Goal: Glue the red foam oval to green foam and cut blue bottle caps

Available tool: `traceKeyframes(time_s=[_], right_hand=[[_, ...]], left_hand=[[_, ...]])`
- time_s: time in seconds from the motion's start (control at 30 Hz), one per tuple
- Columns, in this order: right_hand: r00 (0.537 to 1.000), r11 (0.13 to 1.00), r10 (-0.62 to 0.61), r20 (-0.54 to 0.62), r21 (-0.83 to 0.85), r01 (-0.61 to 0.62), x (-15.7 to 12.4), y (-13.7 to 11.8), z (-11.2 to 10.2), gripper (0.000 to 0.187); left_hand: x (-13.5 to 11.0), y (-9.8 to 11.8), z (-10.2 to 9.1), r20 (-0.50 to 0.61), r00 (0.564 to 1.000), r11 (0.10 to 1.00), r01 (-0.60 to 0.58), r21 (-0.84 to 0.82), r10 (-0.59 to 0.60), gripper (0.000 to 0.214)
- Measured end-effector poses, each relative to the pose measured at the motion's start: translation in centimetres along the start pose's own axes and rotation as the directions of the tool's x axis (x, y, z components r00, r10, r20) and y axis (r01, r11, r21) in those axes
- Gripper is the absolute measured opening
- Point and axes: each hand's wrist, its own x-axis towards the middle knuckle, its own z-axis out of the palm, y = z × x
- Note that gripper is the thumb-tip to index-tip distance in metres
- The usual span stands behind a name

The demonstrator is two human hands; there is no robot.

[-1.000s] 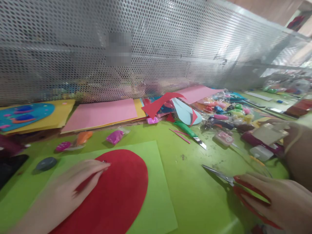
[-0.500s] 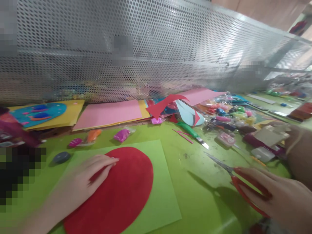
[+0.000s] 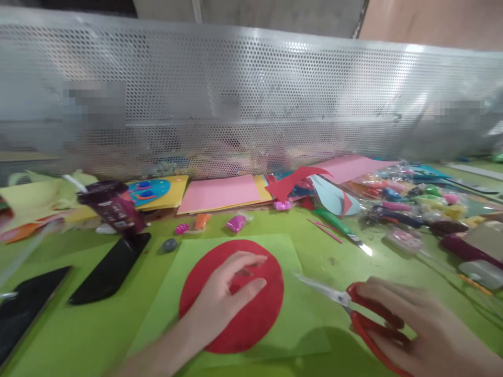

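A red paper disc lies on a light green sheet in front of me. My left hand rests on the disc with fingers spread and curled lightly, holding nothing. My right hand grips red-handled scissors at the lower right. Their blades are closed and point left toward the disc, just above the green sheet's right edge.
A perforated metal screen walls off the back. Two black phones and a dark tube lie left. Pink and yellow paper sheets, a green utility knife and bags of coloured clay crowd the back and right.
The view has pulled back and swung left, revealing the phones and tube. My left hand has slid onto the middle of the red disc. The scissors have come nearer to the disc.
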Motion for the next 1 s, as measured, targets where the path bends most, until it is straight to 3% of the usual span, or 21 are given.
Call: traceKeyframes(time_s=[0.17,0.4,0.6,0.87,1.0], right_hand=[[0.998,0.988,-0.07,-0.011,-0.142,0.067,0.6,-1.3,1.0,0.02],[0.988,0.973,-0.153,-0.029,-0.182,0.145,1.5,-2.7,0.8,0.01],[0.977,0.946,-0.212,-0.023,-0.255,0.199,2.0,-3.1,1.0,0.01],[0.99,0.944,-0.143,-0.011,-0.302,0.133,2.5,-3.2,1.3,0.012],[0.996,0.938,-0.008,0.088,-0.344,0.038,3.3,-1.9,1.6,0.014]], left_hand=[[-0.9,0.7,0.5,0.123,0.992,0.981,0.02,-0.192,0.004,0.023],[-1.1,1.0,0.5,0.093,0.995,0.971,0.046,-0.236,-0.025,0.009],[-0.8,1.1,0.5,0.066,0.993,0.96,0.116,-0.254,-0.103,0.013],[-0.4,0.5,0.0,-0.005,0.982,0.926,0.178,-0.334,-0.191,0.014],[-0.2,0.3,-0.2,-0.028,0.972,0.914,0.212,-0.347,-0.235,0.016]])
